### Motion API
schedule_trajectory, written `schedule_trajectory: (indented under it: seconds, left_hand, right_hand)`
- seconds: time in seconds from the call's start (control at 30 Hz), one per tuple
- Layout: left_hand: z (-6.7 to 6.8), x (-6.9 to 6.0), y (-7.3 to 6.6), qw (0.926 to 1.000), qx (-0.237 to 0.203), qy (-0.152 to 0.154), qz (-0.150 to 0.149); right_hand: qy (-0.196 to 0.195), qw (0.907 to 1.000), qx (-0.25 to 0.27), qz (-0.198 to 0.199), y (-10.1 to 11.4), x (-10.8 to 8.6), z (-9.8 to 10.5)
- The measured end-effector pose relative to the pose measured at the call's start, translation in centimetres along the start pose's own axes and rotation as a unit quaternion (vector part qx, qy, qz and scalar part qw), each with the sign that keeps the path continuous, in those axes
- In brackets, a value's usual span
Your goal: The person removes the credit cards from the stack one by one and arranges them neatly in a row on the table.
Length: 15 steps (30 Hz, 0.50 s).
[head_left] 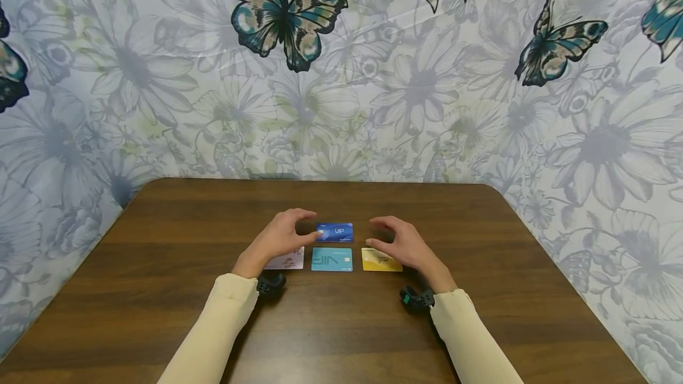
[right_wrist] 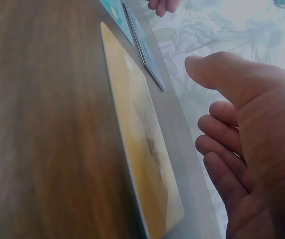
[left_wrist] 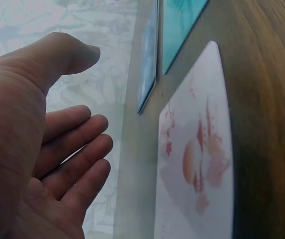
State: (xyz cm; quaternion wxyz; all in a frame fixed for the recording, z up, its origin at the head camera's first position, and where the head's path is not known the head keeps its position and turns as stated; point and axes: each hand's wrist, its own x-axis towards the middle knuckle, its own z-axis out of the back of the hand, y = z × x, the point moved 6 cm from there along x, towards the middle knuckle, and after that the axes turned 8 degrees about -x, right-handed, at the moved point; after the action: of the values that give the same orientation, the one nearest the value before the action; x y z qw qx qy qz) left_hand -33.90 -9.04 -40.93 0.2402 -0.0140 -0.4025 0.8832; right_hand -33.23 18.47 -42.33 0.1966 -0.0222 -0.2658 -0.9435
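Four plastic cards lie on the table. The blue VIP card [head_left: 341, 232] is behind the teal card [head_left: 332, 260]; its edge looks double in the right wrist view. My left hand [head_left: 278, 237] hovers over the pale pink card [head_left: 287, 262], its thumb tip beside the blue card's left edge; whether they touch I cannot tell. The fingers are loosely bent and hold nothing. Right of the blue card, my right hand [head_left: 402, 243] is held above the yellow card [head_left: 380, 261] and partly covers it. Its thumb and fingers are apart, with nothing between them.
The brown wooden table [head_left: 331, 330] has rounded far corners. Directly behind it hangs a pale cloth [head_left: 341, 123] printed with flowers and butterflies. Each wrist wears a dark band with a small device, just beyond the cream sleeves [head_left: 219, 325].
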Motion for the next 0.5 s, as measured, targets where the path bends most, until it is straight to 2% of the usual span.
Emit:
schedule_trajectory:
  seconds: [0.17,0.5]
  left_hand:
    - [-0.3,0.3,0.4,0.9999,0.0,0.01,0.009]
    - [-0.9,0.9,0.9,0.9996,0.027,0.011,0.001]
  right_hand:
    - [0.005,1.0,-0.004,0.003,0.4,0.6,-0.5]
    - [0.02,0.9997,-0.012,0.007,1.0,1.9,-2.0]
